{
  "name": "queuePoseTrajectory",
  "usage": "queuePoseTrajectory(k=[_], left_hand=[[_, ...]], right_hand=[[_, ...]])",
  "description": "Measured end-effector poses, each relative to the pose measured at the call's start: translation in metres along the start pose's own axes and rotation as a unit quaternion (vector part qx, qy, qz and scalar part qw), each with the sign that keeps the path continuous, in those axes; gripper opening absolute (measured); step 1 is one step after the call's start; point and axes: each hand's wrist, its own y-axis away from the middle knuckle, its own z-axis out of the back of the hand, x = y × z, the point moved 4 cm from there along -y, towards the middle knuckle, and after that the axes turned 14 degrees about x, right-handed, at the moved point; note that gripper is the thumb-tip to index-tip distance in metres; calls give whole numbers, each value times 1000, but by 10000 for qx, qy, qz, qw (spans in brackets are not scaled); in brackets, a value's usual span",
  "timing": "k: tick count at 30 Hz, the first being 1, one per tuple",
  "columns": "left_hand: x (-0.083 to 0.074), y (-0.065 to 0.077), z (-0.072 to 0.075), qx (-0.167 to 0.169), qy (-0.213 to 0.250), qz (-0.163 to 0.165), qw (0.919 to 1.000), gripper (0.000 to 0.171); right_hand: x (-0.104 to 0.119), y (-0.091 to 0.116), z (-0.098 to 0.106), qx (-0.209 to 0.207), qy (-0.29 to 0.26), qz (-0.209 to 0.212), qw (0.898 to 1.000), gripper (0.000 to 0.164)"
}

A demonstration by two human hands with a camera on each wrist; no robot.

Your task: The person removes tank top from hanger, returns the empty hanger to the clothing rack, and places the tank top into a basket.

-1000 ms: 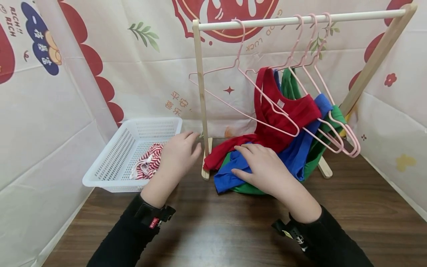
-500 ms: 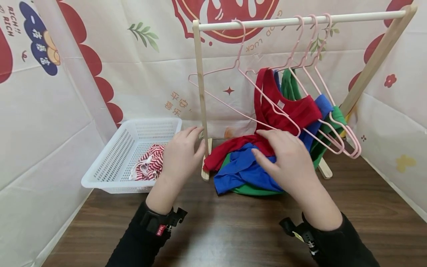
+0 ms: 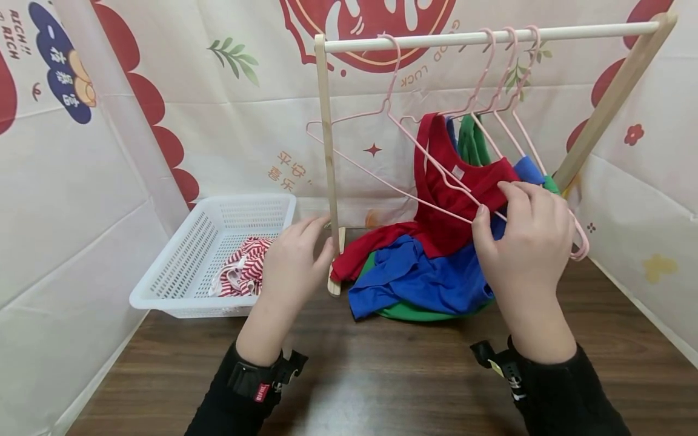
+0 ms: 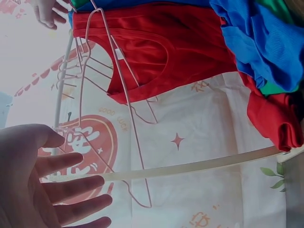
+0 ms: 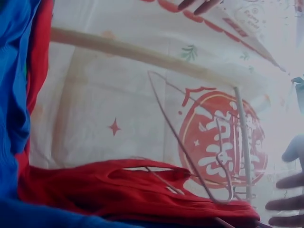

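Observation:
My right hand (image 3: 526, 236) is at the right end of the hangers, in front of the red tank top (image 3: 444, 175), its fingers spread in the right wrist view. Blue (image 3: 420, 275) and green (image 3: 474, 142) garments hang behind the red one, their lower parts heaped on the table. An empty pink hanger (image 3: 360, 163) hangs left of them. My left hand (image 3: 291, 260) is raised between the basket and the rack's left post (image 3: 328, 139); the left wrist view shows its fingers apart and holding nothing.
A white perforated basket (image 3: 180, 266) stands on the left with a red-and-white striped cloth (image 3: 245, 266) in it. The rack's white rod (image 3: 436, 40) spans the back, with printed fabric walls behind and at both sides. The table (image 3: 392, 375) is dark wood.
My right hand has left the heaped blue cloth and moved right and up to the garments' shoulders. The left hand has shifted only slightly. The garments lie much as before.

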Motion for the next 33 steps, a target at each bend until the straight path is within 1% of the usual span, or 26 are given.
queuePoseTrajectory(k=[3,6,10,13,16,23,26,29,33], left_hand=[[1,2,-2,41,-21,-1,10000,34],[2,4,-5,33,-22,-32,10000,33],[3,7,-7,0,21,-66,10000,32],[4,8,-8,17,21,-68,10000,31],[5,8,-10,52,13,-51,10000,30],[7,7,-13,190,5,97,9998,29],[7,7,-13,195,17,113,9997,29],[7,7,-13,163,20,107,9998,29],[7,7,-13,126,14,87,9999,29]], right_hand=[[-6,-1,-2,30,293,-259,9992,45],[-12,-3,-4,76,458,-454,9979,45],[-17,-10,-5,182,744,-536,9956,45],[-19,-14,-5,394,923,-624,9930,41],[-21,-16,-7,693,969,-833,9894,41],[-28,-18,-11,1512,1144,-1301,9732,40],[-31,-18,-13,1758,1195,-1461,9662,38],[-33,-17,-14,1948,1242,-1583,9600,37],[-33,-18,-14,2022,1265,-1580,9582,35]])
